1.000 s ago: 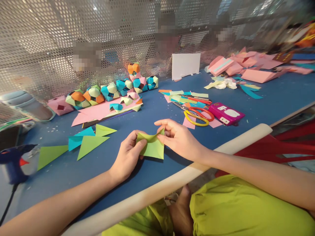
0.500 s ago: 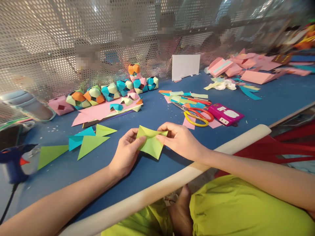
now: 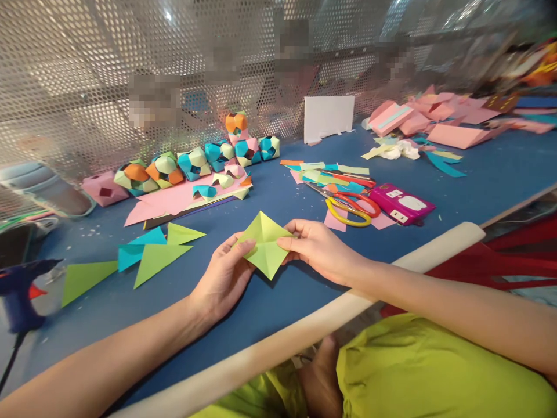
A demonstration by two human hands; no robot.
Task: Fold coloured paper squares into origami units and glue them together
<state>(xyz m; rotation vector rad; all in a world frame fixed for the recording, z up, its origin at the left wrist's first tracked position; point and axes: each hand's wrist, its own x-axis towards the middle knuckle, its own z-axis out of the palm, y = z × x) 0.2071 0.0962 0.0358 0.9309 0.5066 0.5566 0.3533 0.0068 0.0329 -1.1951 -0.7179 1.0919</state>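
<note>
Both hands hold a creased square of yellow-green paper [image 3: 266, 255] above the blue table. My left hand [image 3: 224, 273] pinches its left corner, thumb on top and fingers beneath. At the right corner my right hand [image 3: 319, 249] grips it between thumb and fingers. One corner points away from me and one toward me, with creases crossing in the middle. To the left lie folded green paper triangles [image 3: 159, 261] and a folded blue paper piece [image 3: 130, 254].
Several folded paper balls [image 3: 166, 168] line the back. Scissors [image 3: 348, 213] and a magenta box [image 3: 402, 203] lie right of centre. A glue gun [image 3: 20, 296] stands at left. Pink paper pieces [image 3: 456, 133] pile at back right. A pale roll [image 3: 304, 328] runs along the front edge.
The green paper has turned and flattened out, so it now shows as a diamond. Both hands have shifted their hold to its side corners.
</note>
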